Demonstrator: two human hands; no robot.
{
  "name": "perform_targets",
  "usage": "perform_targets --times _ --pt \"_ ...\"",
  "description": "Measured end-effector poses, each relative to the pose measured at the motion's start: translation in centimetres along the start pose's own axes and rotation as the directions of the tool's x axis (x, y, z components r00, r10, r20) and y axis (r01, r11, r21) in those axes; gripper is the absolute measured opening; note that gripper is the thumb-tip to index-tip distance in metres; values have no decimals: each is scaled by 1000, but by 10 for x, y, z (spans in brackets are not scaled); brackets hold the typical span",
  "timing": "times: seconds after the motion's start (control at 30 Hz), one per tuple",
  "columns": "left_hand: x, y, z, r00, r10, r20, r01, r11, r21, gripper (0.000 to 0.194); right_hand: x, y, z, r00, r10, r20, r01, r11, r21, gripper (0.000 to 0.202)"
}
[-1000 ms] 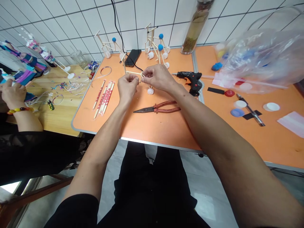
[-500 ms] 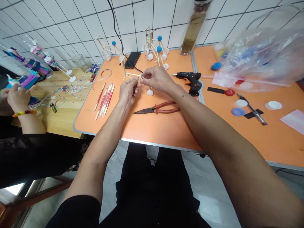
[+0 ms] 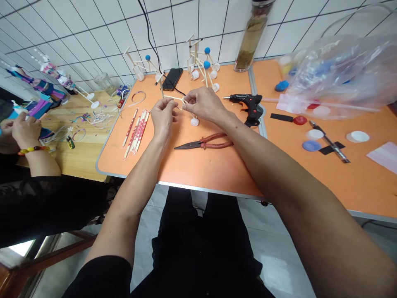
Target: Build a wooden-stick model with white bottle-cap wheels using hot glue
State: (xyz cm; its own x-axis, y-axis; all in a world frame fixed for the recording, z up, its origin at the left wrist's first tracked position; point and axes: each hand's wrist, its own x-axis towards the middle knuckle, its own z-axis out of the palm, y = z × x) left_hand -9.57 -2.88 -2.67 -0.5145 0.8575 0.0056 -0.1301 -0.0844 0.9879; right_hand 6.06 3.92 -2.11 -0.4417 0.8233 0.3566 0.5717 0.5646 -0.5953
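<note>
Between my hands is a small frame of thin wooden sticks [image 3: 173,98], with an upright stick at its left and a round white cap [image 3: 194,122] low on its right. My left hand [image 3: 161,119] is closed, thumb and fingers pinching the frame's near left part. At the right joint, the fingertips of my right hand [image 3: 204,104] pinch the same frame; the exact grip spot is partly hidden by the fingers. Long-nose pliers [image 3: 194,145] with red handles lie below my hands. To the right rests a black glue gun [image 3: 245,99].
Paper-wrapped chopsticks [image 3: 138,130] lie at left. Behind stand other stick models [image 3: 198,54] with blue balls, a phone [image 3: 172,79] and a glass tea bottle [image 3: 252,39]. A plastic bag [image 3: 344,74] and caps [image 3: 312,145] are at right. A co-worker's hand [image 3: 26,130] works at far left.
My left hand has slid left along the stick frame, away from my right hand, widening the gap between them. My right hand stays nearly in place.
</note>
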Motion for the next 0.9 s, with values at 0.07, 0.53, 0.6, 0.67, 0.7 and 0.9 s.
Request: perform_targets --times 0.07,0.53,0.6,0.67,0.7,0.9 --pt "-1 0 0 1000 5 6 -5 1000 14 11 0 -1 0 1000 2 -3 -2 1000 0 19" --pt "-6 7 -3 974 -57 219 28 991 131 40 -2 -8 -1 997 80 -2 -80 996 -28 22" --pt "-8 10 -2 968 -79 240 47 990 136 40 -3 -11 -2 995 98 -3 -98 994 -42 23" --pt "-10 12 -2 962 -91 258 56 988 141 40 -4 -14 -2 994 111 -3 -111 992 -53 23" --pt "-10 13 -2 958 -96 270 59 988 142 40 -4 -15 -1 993 116 -4 -116 992 -57 24" --pt "-4 7 -2 939 -120 323 100 992 79 46 -5 -17 0 989 147 -10 -148 987 -57 23"
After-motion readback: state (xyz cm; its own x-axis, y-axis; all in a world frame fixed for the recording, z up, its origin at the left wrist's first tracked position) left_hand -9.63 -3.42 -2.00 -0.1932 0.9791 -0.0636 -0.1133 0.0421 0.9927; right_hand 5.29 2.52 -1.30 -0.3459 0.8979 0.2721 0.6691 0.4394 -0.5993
